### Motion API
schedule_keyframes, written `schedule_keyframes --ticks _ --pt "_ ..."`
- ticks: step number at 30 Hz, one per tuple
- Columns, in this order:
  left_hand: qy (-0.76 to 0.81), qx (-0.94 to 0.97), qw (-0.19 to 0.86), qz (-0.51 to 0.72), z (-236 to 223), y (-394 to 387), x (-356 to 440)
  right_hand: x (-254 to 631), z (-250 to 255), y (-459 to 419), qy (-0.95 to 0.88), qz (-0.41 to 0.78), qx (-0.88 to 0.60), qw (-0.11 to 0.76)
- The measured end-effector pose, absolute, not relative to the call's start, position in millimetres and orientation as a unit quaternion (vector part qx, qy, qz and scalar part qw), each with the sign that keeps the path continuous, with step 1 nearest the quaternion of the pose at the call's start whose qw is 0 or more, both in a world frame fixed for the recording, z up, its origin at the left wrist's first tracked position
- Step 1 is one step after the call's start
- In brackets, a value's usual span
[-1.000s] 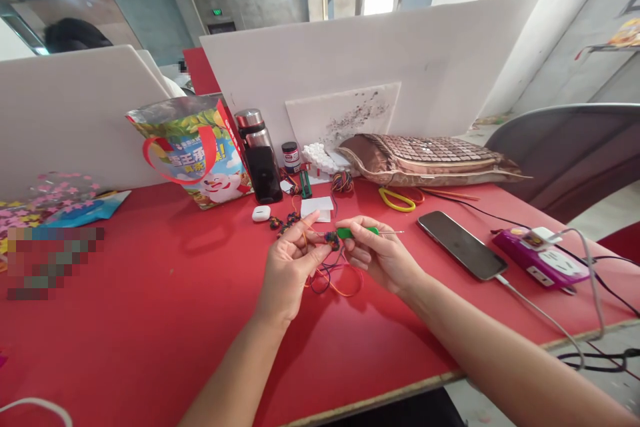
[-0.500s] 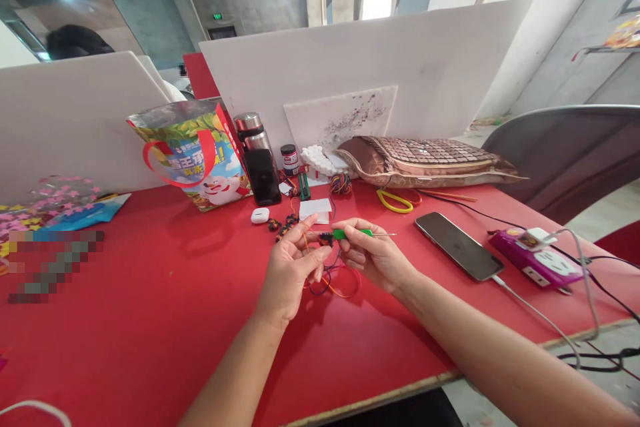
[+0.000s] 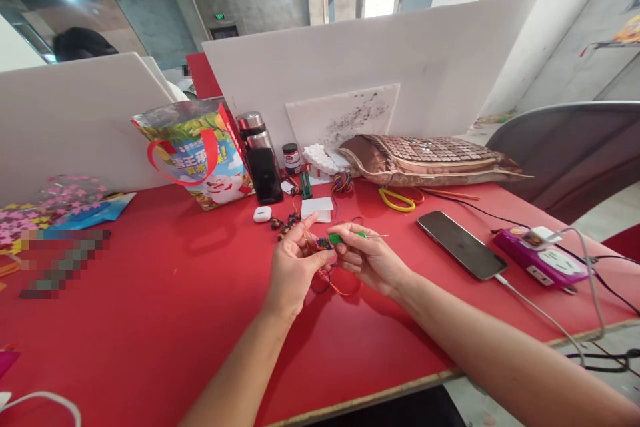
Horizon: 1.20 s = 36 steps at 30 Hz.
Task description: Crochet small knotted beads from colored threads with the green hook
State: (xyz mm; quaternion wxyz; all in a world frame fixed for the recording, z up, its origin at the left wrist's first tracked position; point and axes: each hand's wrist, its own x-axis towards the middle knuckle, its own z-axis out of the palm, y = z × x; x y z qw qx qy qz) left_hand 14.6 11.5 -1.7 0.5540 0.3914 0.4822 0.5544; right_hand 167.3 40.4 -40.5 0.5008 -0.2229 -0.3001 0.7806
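Note:
Between the thumb and fingers of my left hand (image 3: 295, 263) is a small dark, multicoloured piece of crochet work (image 3: 323, 243), with an orange strand running over the fingers. My right hand (image 3: 367, 257) grips a crochet hook (image 3: 345, 237) by its green handle, and a thin metal end sticks out to the right. The hook's other end meets the crochet work, where my fingers hide it. Loose orange and dark yarn (image 3: 340, 290) loops down under both hands onto the red table. Just behind the left fingertips lies a dark braided piece with orange flecks (image 3: 286, 223).
Behind the hands are a white earphone case (image 3: 263, 214), folded white paper (image 3: 317, 209), a ball of yarn (image 3: 343, 183) and yellow-handled scissors (image 3: 397, 199). A phone (image 3: 461, 244) and purple power strip (image 3: 543, 259) lie right. A colourful bag (image 3: 203, 167) and flask (image 3: 253, 127) stand back left.
My right hand and the hook have shifted slightly left, toward the left hand. More of the crochet work shows between the hands. The whole view has moved a little.

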Motion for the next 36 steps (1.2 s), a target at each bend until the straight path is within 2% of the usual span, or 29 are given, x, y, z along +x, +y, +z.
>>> schedule_keyframes --ticks 18,27,36 --pt "0.476 0.441 0.51 0.565 -2.6 21.2 4.4 167.6 -37.4 41.1 -0.31 0.764 -0.238 0.513" --pt "0.461 0.405 0.544 0.573 -5.1 23.1 3.6 172.3 -39.0 44.6 -0.38 0.737 -0.233 0.508" --pt "0.444 0.347 0.571 0.597 -7.9 23.9 10.2 164.8 -44.6 37.6 -0.416 0.681 -0.226 0.559"
